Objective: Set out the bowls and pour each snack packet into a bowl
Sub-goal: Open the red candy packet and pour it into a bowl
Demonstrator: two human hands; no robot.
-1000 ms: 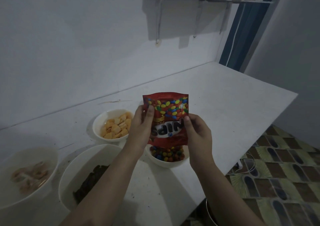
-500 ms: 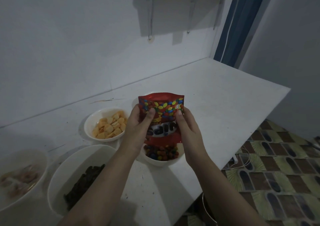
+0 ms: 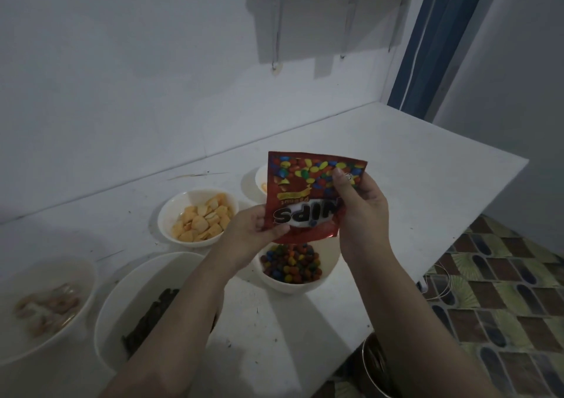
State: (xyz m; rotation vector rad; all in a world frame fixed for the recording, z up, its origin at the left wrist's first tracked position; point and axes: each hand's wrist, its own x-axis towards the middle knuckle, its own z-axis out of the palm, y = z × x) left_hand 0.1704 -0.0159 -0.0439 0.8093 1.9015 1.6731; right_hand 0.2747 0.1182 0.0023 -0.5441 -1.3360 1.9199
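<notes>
Head view: bowls of yellow crackers (image 3: 200, 219) and dark snacks (image 3: 152, 312) flank the candy bowl (image 3: 291, 271), above which left hand (image 3: 254, 234) and right hand (image 3: 361, 211) pinch an upside-down red packet (image 3: 309, 194).

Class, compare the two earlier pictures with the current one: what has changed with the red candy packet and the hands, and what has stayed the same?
The left hand has slid down to the lower edge of the red candy packet; the right hand has shifted up toward its top corner. The packet remains upside down over the candy bowl, both hands gripping it. The cracker bowl and the other bowls have not moved on the counter.
</notes>
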